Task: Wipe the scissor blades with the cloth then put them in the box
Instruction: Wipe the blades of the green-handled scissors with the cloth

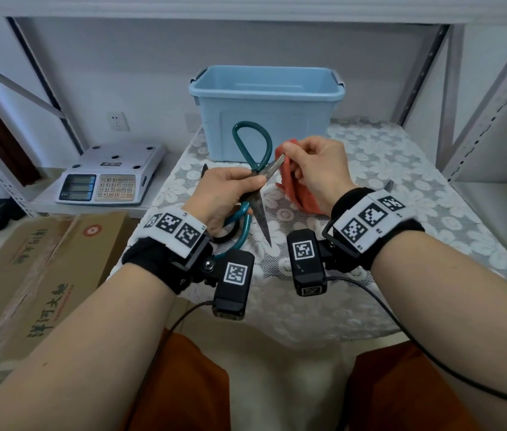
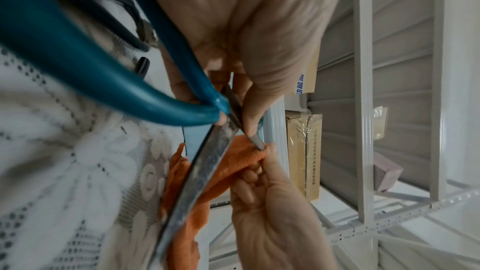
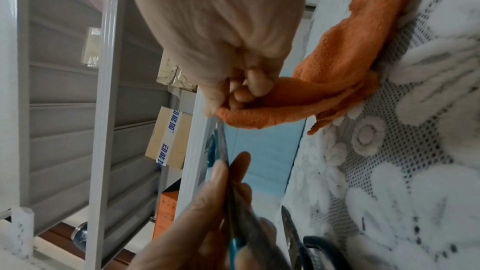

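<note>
The left hand [image 1: 228,189] closes its grip round the pivot of the teal-handled scissors [image 1: 256,178], which stand spread open above the desk [image 1: 401,188]. One blade runs up and rightward from that grip into the orange cloth [image 1: 295,185], which the right hand [image 1: 317,164] pinches around the blade's tip. The blue box [image 1: 266,110] stands on the desk just beyond both hands.

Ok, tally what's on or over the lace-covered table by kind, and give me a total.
Scissors: 2 (teal-handled pair gripped by the left hand; black-handled pair lying on the table)
Cloth: 1 (orange cloth, pinched by the right hand)
Box: 1 (blue box)
Total: 4. The metal tip behind the right wrist is too hidden to count.
</note>
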